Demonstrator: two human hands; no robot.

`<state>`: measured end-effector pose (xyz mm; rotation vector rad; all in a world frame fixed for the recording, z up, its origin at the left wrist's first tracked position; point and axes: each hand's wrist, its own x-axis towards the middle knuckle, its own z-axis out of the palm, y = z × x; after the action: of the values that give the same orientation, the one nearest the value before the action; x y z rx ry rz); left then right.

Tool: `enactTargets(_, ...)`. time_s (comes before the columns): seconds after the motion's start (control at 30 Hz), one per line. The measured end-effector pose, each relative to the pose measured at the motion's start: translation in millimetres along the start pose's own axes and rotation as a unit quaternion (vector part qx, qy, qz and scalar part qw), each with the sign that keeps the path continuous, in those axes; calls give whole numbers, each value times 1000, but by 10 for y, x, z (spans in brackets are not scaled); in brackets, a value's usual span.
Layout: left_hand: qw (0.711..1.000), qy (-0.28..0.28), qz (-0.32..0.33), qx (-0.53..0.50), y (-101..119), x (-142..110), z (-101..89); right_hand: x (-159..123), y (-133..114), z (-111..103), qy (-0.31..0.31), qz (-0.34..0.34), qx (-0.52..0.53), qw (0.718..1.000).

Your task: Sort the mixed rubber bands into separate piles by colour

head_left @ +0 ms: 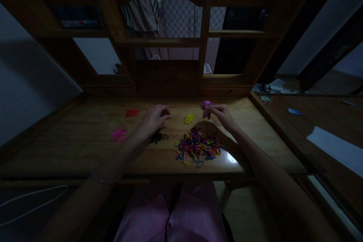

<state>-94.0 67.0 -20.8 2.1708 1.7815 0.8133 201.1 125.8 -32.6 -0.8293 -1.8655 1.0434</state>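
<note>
A mixed heap of small coloured rubber bands (198, 145) lies on the wooden desk in front of me. Above the desk, my left hand (155, 117) has its fingers curled together; whether anything is in them is too dim to see. Below it sits a pile of black bands (158, 137). My right hand (219, 113) makes a pinch beyond the heap, and what it holds, if anything, cannot be made out. Just past its fingertips is a small purple-pink thing (207, 103). Between the hands lies a yellow pile of bands (189, 118).
Left of my left hand are red bands (132, 112) and pink bands (119, 134). A wooden shelf unit (167, 41) rises at the desk's back. On a side surface at right lie white paper (336, 149) and a blue card (294, 111).
</note>
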Motion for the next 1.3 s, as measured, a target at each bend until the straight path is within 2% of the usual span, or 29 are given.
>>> enactTargets(0.03,999,-22,19,-26,146,-46,33,0,-3,-2,0,2,-1,1000)
enactTargets(0.1,989,-102,65,-87,418,-142,77,1,-9,-6,0,0,0,1000)
enactTargets(0.2,963,-201,118,-135,646,-280,53,2,-13,-13,4,-11,10,1000)
enactTargets(0.33,931,-294,151,-157,615,-435,-84,8,-16,-7,12,-10,18,1000)
enactTargets(0.43,920,-333,144,-150,547,-551,-146,8,-17,2,0,-9,13,1000)
enactTargets(0.6,947,-292,101,-90,523,-702,-50,-4,-1,-1,6,-2,-13,1000)
enactTargets(0.77,941,-299,121,-105,565,-694,30,-7,-11,-10,1,-12,-5,1000)
enactTargets(0.93,950,-268,121,-105,604,-665,-13,-5,0,-1,6,-2,-7,1000)
enactTargets(1.3,967,-218,20,-128,565,-608,-38,-3,20,1,2,8,-17,1000)
